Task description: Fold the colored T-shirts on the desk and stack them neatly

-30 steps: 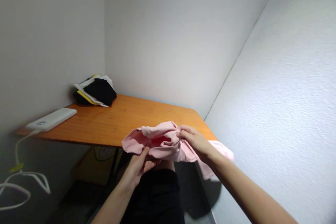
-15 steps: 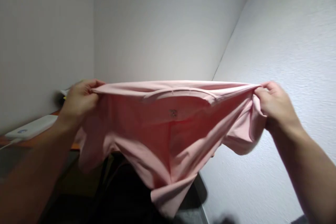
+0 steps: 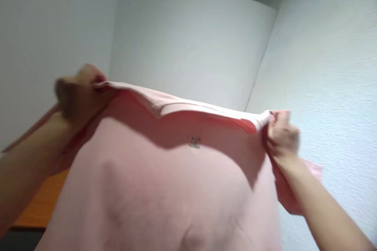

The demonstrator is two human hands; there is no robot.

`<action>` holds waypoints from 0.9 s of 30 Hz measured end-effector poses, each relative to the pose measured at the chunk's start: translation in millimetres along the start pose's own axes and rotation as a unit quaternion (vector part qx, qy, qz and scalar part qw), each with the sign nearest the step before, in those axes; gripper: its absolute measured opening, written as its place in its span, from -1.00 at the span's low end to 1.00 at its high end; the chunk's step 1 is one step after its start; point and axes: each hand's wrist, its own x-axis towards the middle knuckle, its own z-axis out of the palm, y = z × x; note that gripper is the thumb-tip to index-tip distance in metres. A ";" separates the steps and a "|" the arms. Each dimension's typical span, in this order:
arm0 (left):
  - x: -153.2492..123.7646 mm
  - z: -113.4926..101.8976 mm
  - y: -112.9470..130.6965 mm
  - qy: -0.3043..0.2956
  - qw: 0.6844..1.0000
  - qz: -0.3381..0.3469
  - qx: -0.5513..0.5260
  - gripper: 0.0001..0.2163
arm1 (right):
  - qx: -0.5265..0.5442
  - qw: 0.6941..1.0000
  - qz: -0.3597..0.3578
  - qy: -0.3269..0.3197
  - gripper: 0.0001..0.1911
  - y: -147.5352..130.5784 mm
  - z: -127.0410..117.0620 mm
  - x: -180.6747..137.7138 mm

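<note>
Two bare forearms, no sleeves

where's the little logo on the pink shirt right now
In the head view the small logo sits at the centre of the pink shirt, just below its collar edge, between the left hand and the right hand gripping the shoulders.

Garment point(image 3: 165, 188): stretched between both hands, in front of the walls.
Left hand point(image 3: 78, 94): at its left top corner.
Right hand point(image 3: 281, 135): at its right top corner.
Table point(image 3: 41, 204): behind, lower left.
</note>
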 end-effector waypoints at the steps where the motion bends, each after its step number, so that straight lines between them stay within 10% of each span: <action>1: 13.3 21.5 7.6 0.009 0.999 0.001 0.032 -0.35 | -0.020 0.999 -0.013 -0.046 -0.60 -14.3 33.1 5.0; 5: 12.1 128.1 22.1 -0.107 0.986 0.060 0.116 -0.49 | -0.043 0.980 -0.096 -0.170 -0.59 -64.5 145.0 -19.9; 10: -109.0 228.3 -26.3 -0.326 0.934 0.074 0.126 -0.55 | 0.026 0.881 -0.188 -0.433 -0.48 -80.5 206.9 -166.5; 15: -167.9 273.0 -91.1 -0.445 0.884 0.006 0.144 -0.37 | 0.041 0.811 -0.122 -0.570 -0.22 -69.3 241.6 -254.7; 23: -127.7 329.8 -121.0 -0.438 0.882 -0.019 0.169 -0.37 | 0.071 0.823 -0.098 -0.555 -0.26 -95.7 315.3 -231.1; 27: -113.4 330.8 -112.7 -0.423 0.885 -0.021 0.194 -0.43 | 0.101 0.847 -0.083 -0.515 -0.34 -112.9 313.5 -219.7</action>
